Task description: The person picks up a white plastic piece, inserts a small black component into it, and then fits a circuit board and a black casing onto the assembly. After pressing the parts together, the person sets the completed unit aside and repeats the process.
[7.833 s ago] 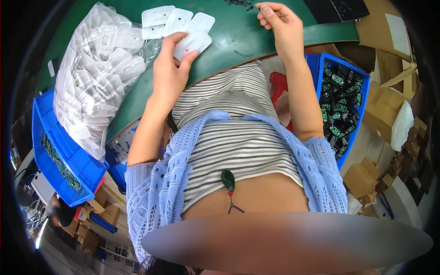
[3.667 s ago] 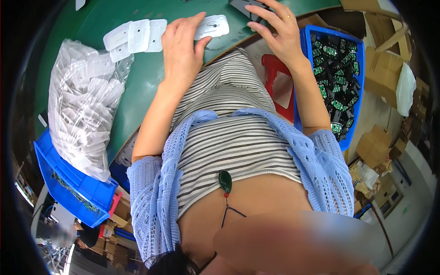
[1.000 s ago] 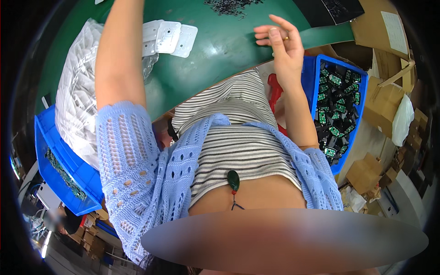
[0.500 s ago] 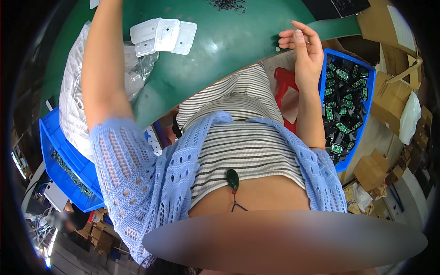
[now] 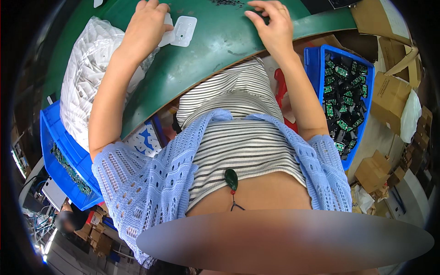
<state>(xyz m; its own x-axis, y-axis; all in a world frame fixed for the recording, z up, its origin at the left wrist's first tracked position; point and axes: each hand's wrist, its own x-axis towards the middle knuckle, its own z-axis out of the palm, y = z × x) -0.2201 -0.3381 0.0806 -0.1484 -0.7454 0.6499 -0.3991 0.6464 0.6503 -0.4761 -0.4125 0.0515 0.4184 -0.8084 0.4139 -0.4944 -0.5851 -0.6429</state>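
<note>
My left hand is over the overlapping white plastic covers on the green table, fingers bent and thumb against one cover, gripping it. The palm and fingers hide part of that cover and those around it. At the table's far side my right hand hovers, thumb and fingers apart, with nothing visible between them. It is just right of a small heap of black parts, cut by the upper edge of the picture.
A clear bag of white plastic pieces stands left of my left forearm, above a blue bin with green boards. On the right, another blue bin holds black parts with green circuit boards. Cardboard boxes stand beyond it. The table edge curves before me.
My left hand has come back from the far left onto the covers, and one cover has shifted left. My right hand has moved away from me and left, toward the black parts.
</note>
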